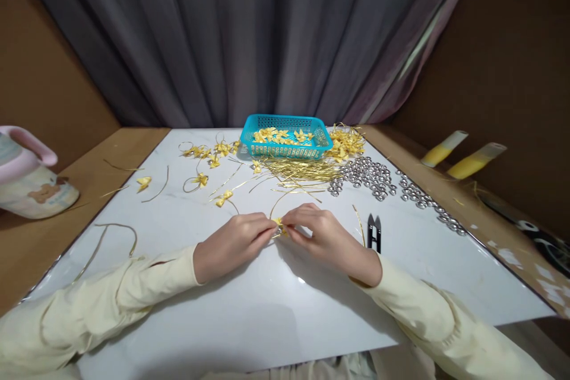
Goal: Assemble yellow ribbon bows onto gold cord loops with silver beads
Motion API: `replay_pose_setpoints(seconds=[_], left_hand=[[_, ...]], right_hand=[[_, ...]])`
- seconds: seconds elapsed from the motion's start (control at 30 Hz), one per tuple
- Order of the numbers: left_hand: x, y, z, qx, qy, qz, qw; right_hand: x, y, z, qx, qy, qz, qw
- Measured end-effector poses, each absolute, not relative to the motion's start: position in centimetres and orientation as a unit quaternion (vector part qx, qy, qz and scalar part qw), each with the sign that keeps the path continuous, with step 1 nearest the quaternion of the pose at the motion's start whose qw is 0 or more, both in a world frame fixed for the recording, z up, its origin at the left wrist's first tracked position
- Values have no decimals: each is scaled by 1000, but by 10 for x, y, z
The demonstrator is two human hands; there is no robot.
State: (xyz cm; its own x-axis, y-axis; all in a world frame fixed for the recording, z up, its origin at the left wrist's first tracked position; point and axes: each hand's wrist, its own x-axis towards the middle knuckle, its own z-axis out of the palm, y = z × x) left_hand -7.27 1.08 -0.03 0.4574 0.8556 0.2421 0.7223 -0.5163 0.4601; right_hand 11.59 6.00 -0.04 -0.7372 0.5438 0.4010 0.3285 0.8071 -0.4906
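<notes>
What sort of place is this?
Likely a small handcraft workstation, maybe for ornaments: a teal basket of yellow bow-like pieces, loose silvery rings and black snips on a white tabletop.

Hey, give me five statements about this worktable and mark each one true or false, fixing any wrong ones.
1. The left hand and right hand meet at a small yellow piece. True.
2. The silver rings are all inside the blue basket. False: the silver rings lie on the white table.
3. The blue basket contains yellow pieces. True.
4. The black snips lie left of both hands. False: they lie right of the right hand.
</notes>
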Motion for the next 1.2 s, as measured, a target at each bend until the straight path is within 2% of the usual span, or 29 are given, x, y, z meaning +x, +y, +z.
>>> replay_pose_setpoints(seconds=[0.3, 0.53, 0.8, 0.9, 1.0, 1.1, 1.2], left_hand=[[-73, 13, 0, 839, 466, 226, 167], [-80, 41, 6, 802, 496, 229, 242], [-77, 85, 11, 844, 422, 23, 331], [-71, 88, 18, 859, 397, -17, 324], [-66, 86, 23, 875, 379, -27, 301], [-65, 80, 21, 876, 383, -13, 294], [-66, 72, 16, 880, 387, 23, 274]], right_hand=[[117, 62, -1, -240, -909, 215, 264], [121, 68, 7, -311, -893, 226, 232], [133, 78, 19, -359, -866, 288, 195], [137, 80, 24, -360, -861, 309, 184], [140, 84, 26, -361, -851, 356, 136], [141, 89, 23, -362, -830, 416, 87], [141, 94, 15, -353, -805, 470, 80]])
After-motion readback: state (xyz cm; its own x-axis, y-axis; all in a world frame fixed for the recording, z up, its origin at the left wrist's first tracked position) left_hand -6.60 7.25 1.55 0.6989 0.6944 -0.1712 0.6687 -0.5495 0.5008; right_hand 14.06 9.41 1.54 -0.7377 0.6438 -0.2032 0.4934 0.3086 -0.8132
